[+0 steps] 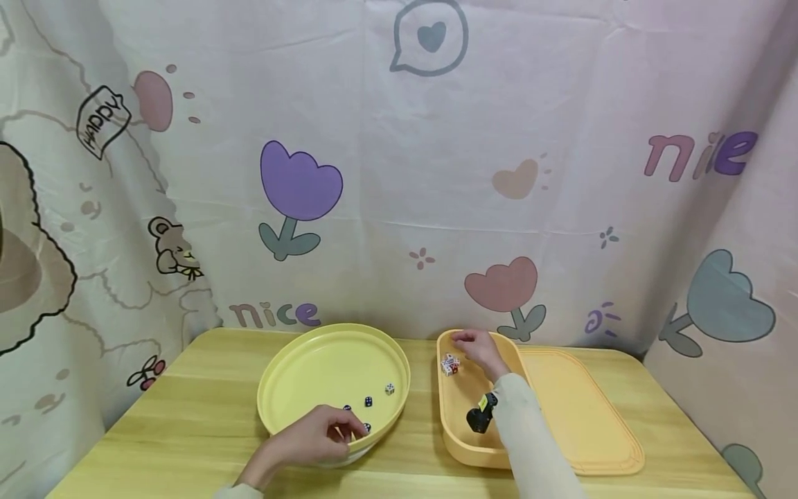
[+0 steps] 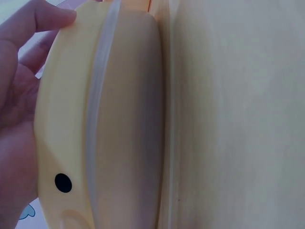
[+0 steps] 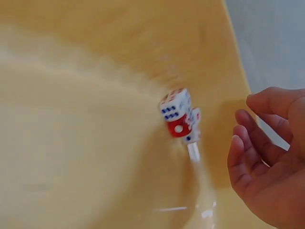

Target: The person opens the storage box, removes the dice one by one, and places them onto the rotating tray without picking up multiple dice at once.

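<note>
In the head view my left hand (image 1: 318,433) reaches over the near rim of a round yellow tray (image 1: 333,331), fingers bent. A dark blue die (image 1: 367,427) is right at its fingertips; I cannot tell whether they pinch it. In the left wrist view the thumb (image 2: 57,16) lies at the tray's rim (image 2: 66,119), other fingertips hidden behind it. My right hand (image 1: 480,348) hangs over the far end of an orange box (image 1: 474,454). Its fingers are loosely curled with a gap and nothing between them, beside a cluster of white and red dice (image 3: 178,114).
Other dark blue dice, such as one die (image 1: 368,401), and a white die (image 1: 389,389) lie in the round tray. A flat orange lid (image 1: 580,416) lies right of the box on the wooden table (image 1: 187,416). A patterned curtain (image 1: 386,173) stands behind. The right wrist carries a black camera (image 1: 480,418).
</note>
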Demonstrator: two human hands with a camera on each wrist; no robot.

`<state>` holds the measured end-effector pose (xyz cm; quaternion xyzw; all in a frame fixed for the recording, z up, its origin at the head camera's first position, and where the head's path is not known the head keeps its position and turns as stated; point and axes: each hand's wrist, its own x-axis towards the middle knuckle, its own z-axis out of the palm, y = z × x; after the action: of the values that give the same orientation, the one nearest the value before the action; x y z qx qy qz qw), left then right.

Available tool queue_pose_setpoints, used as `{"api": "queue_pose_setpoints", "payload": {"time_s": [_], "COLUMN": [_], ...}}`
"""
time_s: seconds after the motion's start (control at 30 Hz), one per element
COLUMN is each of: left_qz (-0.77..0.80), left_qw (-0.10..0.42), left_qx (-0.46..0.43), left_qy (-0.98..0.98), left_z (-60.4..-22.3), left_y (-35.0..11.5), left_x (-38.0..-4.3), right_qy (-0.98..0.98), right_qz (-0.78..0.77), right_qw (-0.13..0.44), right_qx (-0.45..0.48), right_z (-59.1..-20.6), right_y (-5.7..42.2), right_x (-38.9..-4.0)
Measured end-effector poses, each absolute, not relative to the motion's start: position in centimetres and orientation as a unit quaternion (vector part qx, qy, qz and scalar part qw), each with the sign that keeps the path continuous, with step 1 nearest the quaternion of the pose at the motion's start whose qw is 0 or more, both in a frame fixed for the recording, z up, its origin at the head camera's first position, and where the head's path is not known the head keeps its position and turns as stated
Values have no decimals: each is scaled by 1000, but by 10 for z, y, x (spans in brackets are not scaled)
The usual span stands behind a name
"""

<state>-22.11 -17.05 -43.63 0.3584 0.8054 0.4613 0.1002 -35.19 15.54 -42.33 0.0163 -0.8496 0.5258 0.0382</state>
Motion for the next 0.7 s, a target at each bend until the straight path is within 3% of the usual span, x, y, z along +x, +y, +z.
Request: {"api": "queue_pose_setpoints", "payload": {"time_s": [0.7], "left_qz": [467], "left_qw": [109], "left_qx": [354], "left_qy": [803], "left_z": [-435], "left_y": [-170], "left_x": [-222], "right_qy": [-862], "right_qz": [505], "right_qw": [32], "right_qx": [17], "right_z": [-455], "right_y": [170], "right_x": [-356]}}
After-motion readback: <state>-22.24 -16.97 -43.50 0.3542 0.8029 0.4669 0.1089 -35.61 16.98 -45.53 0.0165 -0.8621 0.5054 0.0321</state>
